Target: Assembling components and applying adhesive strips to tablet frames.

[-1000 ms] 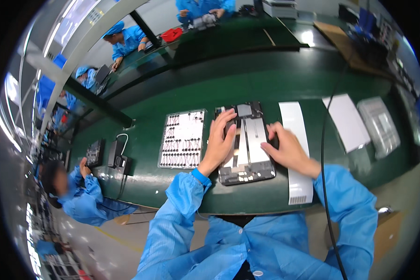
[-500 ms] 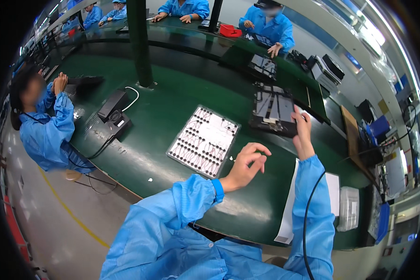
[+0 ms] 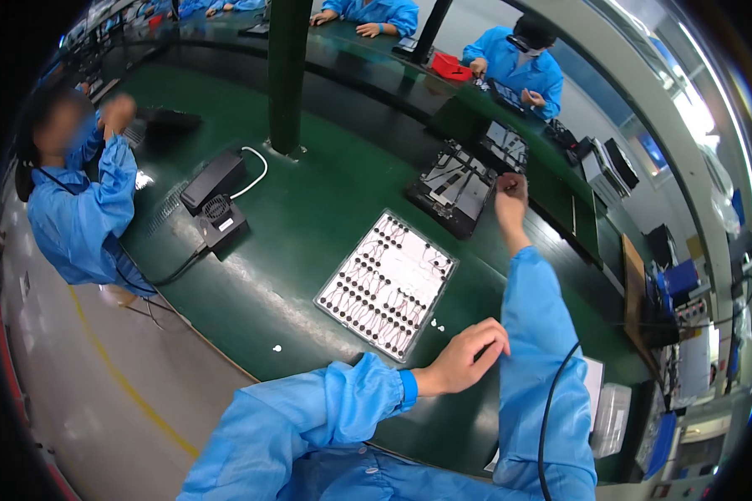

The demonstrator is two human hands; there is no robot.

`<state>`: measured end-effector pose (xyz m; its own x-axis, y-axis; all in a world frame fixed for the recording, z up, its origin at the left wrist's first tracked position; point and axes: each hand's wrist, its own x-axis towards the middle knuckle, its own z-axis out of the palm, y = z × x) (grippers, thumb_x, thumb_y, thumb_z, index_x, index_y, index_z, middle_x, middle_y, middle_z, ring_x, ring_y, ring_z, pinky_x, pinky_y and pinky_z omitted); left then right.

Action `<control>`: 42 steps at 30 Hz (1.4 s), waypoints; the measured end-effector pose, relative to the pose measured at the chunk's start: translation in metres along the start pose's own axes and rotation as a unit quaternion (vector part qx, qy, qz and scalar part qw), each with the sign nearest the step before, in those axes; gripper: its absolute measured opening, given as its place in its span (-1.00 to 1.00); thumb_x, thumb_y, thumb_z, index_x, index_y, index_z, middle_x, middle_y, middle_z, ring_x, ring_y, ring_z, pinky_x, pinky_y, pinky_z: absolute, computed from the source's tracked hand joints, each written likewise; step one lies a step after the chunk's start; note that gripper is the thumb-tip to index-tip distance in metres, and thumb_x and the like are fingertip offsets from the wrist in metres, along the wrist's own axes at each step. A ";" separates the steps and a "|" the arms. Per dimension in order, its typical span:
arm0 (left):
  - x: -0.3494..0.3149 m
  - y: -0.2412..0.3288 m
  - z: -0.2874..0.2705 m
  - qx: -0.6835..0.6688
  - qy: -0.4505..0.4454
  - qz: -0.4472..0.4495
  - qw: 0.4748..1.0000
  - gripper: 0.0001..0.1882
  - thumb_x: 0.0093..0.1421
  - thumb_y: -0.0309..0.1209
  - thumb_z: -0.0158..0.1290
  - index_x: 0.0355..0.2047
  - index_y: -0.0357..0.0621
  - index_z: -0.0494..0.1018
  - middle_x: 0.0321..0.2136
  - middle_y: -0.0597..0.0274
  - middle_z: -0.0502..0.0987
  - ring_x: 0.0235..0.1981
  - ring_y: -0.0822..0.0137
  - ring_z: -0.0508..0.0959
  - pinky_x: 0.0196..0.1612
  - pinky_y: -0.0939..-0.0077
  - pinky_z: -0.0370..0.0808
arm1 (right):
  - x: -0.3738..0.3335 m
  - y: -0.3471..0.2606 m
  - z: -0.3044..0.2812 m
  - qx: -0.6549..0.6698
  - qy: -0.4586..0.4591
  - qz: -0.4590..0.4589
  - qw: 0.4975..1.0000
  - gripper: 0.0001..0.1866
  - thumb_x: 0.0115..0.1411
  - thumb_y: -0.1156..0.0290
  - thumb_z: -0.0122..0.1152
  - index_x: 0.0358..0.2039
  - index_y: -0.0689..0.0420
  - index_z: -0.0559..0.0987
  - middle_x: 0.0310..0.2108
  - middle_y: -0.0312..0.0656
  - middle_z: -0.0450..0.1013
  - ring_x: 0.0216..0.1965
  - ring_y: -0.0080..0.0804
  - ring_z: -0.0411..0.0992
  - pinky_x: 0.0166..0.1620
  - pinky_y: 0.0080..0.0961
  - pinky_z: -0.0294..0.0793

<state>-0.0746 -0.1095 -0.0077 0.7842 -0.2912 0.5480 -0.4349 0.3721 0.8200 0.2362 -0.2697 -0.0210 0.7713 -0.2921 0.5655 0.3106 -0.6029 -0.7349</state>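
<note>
Right grip point(image 3: 512, 190) blurred, finger pose unclear; white sheet point(image 3: 595, 377) partly hidden behind right sleeve point(image 3: 535, 305).

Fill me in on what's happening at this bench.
The person's right hand is beside an opened flat device lying on the green bench; whether it touches the device is hard to tell. The left hand, fingers loosely bent and holding nothing visible, is near a tray of small black wired parts. Farther across, a co-worker in blue has both hands near another dark device.
</note>
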 end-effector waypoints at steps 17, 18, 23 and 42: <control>-0.005 -0.005 -0.002 -0.055 -0.056 -0.132 0.988 -0.90 0.35 -0.55 -0.08 -0.32 -0.29 0.39 -0.31 0.10 0.43 -0.31 0.15 0.49 -0.21 0.40 0.44 | 0.124 0.056 0.021 -0.475 -0.235 -0.283 0.800 -0.34 0.02 0.52 0.25 0.21 0.05 0.41 -0.17 0.01 0.54 -0.09 -0.04 0.54 -0.07 -0.18 0.57; -0.006 -0.005 -0.002 -0.060 -0.054 -0.130 0.988 -0.90 0.35 -0.54 -0.08 -0.32 -0.28 0.40 -0.31 0.10 0.43 -0.30 0.15 0.50 -0.20 0.41 0.44 | 0.124 0.056 0.020 -0.471 -0.242 -0.288 0.798 -0.35 0.03 0.52 0.23 0.21 0.06 0.41 -0.18 0.01 0.54 -0.11 -0.03 0.54 -0.09 -0.16 0.57; -0.006 -0.005 0.002 -0.067 -0.052 -0.106 0.991 -0.91 0.33 -0.53 -0.04 -0.34 -0.27 0.41 -0.33 0.10 0.43 -0.33 0.12 0.50 -0.24 0.37 0.43 | 0.140 0.065 -0.013 -0.478 -0.214 -0.336 0.782 -0.43 0.08 0.49 0.19 0.16 0.07 0.44 -0.22 0.04 0.55 -0.16 -0.03 0.57 -0.14 -0.14 0.58; 0.000 -0.027 -0.006 -0.559 0.005 -0.467 0.685 -0.20 0.33 0.29 -0.17 0.23 -0.17 0.31 0.18 0.04 0.44 0.13 0.19 0.50 0.18 0.22 0.45 | -0.060 -0.106 -0.315 0.214 -0.318 0.000 0.924 -0.70 0.04 0.36 0.46 -0.27 0.17 0.54 0.03 0.22 0.51 0.00 -0.20 0.55 0.02 -0.38 0.54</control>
<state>-0.0606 -0.1142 -0.0306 0.4949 -0.8584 -0.1350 0.8650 0.4717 0.1712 -0.0185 -0.4225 0.1408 0.8995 0.2843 0.3317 0.3967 -0.2135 -0.8928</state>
